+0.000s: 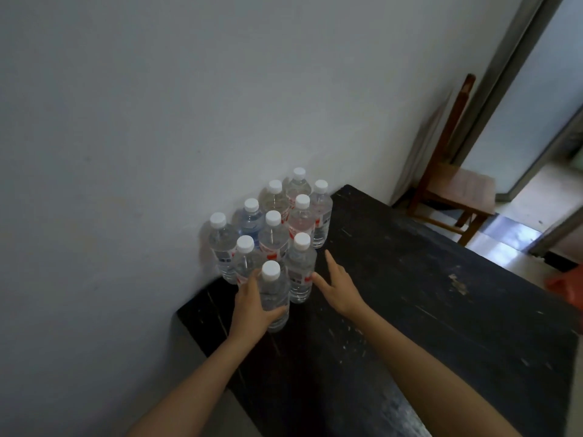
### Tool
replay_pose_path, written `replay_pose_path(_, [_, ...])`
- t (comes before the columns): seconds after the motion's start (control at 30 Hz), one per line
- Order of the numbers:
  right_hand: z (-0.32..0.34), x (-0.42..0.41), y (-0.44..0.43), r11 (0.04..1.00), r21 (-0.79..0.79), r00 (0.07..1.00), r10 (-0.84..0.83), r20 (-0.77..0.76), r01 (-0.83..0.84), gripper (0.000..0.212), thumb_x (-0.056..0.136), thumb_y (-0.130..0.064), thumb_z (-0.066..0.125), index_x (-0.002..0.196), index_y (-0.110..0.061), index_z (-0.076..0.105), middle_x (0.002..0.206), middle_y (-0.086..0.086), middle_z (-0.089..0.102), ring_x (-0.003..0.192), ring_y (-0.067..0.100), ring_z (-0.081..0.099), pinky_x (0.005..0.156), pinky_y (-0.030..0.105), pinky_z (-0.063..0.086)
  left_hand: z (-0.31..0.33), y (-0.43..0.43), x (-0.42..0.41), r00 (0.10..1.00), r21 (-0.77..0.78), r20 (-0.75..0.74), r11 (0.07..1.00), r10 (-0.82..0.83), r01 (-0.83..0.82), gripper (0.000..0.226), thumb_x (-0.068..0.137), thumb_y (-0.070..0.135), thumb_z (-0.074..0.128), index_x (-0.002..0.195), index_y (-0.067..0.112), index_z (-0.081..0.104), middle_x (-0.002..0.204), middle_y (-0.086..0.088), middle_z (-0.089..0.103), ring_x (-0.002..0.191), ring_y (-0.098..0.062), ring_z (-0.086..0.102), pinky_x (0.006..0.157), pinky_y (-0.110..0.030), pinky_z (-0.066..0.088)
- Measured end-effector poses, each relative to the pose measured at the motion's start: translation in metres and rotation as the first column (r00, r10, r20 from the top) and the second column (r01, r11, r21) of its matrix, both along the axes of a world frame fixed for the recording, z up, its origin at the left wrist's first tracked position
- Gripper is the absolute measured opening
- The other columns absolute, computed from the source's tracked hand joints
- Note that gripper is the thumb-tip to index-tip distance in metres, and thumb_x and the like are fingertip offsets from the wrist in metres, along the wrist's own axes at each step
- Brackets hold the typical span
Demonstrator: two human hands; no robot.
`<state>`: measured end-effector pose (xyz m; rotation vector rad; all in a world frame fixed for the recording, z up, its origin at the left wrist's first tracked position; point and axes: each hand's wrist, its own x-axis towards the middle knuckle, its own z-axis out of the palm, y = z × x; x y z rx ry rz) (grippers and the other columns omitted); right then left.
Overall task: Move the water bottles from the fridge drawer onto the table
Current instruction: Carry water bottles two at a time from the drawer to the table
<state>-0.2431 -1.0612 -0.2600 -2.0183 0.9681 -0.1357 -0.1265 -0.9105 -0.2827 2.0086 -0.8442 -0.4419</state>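
The water bottles (273,228) stand upright in a tight group on the table (410,279), at its far left corner, along the edge that meets the wall (157,121). The fridge drawer is not in view. The left hand (252,305) is wrapped around the lower body of the front bottle (276,291), which stands at the near side of the group, with its base on the table as far as I can judge. The right hand (336,287) holds nothing. Its fingers are straight and spread, just beside the neighbour bottle (301,272); whether they touch it, I cannot tell. The bottles look full and sealed, each with a white cap (271,270), so I judge them rather heavy for their size. Their thin clear walls should give a little under pressure, and may be wet and slippery if cold. The best hold is around the middle of the body with the whole hand, not by the cap. As they stand so close, one pushed bottle could knock down others.
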Motion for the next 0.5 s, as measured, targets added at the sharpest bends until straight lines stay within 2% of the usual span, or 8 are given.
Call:
replay_pose_path(0.1, [0.005,-0.023,0.009,0.998,-0.062,0.999,-0.019,-0.032,0.017,0.065,0.092,-0.048,0.041,0.147,-0.026,0.012,0.152,0.009,0.022,0.138,0.024,0.023,0.110,0.037,0.025,0.005,0.018,0.001,0.999,0.006,0.008,0.999,-0.035,0.035,0.096,0.064,0.027,0.081,0.141,0.027,0.023,0.141,-0.005,0.037,0.131,-0.021,0.035,0.106,-0.043,0.037])
replay_pose_path(0.17, [0.008,-0.037,0.012,0.995,-0.098,0.997,-0.029,-0.074,0.021,0.059,0.093,-0.047,0.039,0.145,-0.026,0.020,0.152,0.009,0.023,0.138,0.023,0.026,0.110,0.035,0.025,0.007,0.030,0.003,0.998,-0.003,0.024,0.998,-0.065,0.065,0.093,0.066,0.030,0.080,0.140,0.027,0.023,0.138,-0.004,0.040,0.128,-0.020,0.038,0.105,-0.039,0.038])
replay_pose_path(0.33, [0.025,-0.076,0.045,0.984,-0.141,0.984,-0.126,-0.124,0.108,0.055,0.094,-0.047,0.039,0.143,-0.025,0.027,0.150,0.008,0.027,0.136,0.023,0.029,0.110,0.036,0.028,0.023,0.061,0.009,0.988,-0.081,0.071,0.987,-0.134,0.139,0.083,0.069,0.028,0.078,0.138,0.025,0.031,0.135,-0.002,0.045,0.125,-0.019,0.043,0.102,-0.035,0.039])
replay_pose_path(0.5, [0.044,-0.119,0.114,0.919,-0.285,0.959,-0.284,-0.004,0.272,0.042,0.096,-0.033,0.041,0.133,-0.014,0.046,0.138,0.006,0.046,0.128,0.018,0.041,0.105,0.029,0.032,0.034,0.096,0.011,0.956,-0.013,0.156,0.967,-0.248,0.253,0.085,0.070,0.034,0.076,0.139,0.022,0.029,0.143,-0.004,0.038,0.131,-0.022,0.036,0.107,-0.040,0.035])
